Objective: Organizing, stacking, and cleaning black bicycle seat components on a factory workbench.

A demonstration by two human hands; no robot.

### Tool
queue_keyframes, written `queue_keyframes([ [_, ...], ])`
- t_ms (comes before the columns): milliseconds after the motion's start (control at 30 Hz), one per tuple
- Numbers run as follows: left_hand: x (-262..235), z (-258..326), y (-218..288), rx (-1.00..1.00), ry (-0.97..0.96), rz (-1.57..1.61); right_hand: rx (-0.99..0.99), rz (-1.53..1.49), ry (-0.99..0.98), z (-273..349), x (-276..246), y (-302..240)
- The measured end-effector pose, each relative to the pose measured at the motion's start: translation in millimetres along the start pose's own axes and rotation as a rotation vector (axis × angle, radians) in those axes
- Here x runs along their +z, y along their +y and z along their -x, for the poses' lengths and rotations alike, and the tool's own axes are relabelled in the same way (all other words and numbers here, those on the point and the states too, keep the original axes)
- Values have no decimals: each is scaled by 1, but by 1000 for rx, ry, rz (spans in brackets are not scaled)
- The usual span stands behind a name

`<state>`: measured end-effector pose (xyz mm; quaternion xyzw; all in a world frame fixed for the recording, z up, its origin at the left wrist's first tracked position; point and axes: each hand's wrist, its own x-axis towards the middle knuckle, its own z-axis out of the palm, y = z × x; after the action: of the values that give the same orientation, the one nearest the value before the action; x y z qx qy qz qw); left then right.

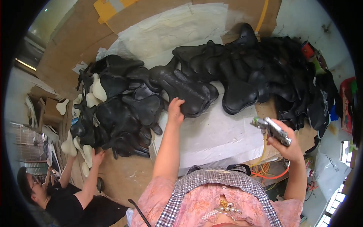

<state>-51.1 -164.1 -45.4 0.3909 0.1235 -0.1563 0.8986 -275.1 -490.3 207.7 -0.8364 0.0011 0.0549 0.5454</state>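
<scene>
A black bicycle-type saddle (185,89) with a glossy, creased surface lies at the edge of a heap on the white-covered table. My left hand (175,110) grips its near left edge, thumb and fingers close together. To the right, above the table's front edge, my right hand (289,145) is wrapped around a silver gun-shaped air tool (278,130). A yellow hose hangs below that tool, whose front end points left. Between my hands another black saddle (240,96) lies with its wide end toward me.
Many black saddles (126,109) cover the left side, with cream saddle pieces (99,89) among them. A co-worker in black reaches in there from lower left. Another black pile (291,75) stands right. Orange and yellow hoses (268,172) tangle below the table's front edge.
</scene>
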Motion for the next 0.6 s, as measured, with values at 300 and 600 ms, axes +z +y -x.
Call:
queue_keyframes([
  [300, 72, -31, -23, 268, 381, -1091, 65, -139, -14, 22, 20, 12],
  [600, 39, 64, 191, 677, 140, 264, 1, 10, -132, 4, 48, -6],
])
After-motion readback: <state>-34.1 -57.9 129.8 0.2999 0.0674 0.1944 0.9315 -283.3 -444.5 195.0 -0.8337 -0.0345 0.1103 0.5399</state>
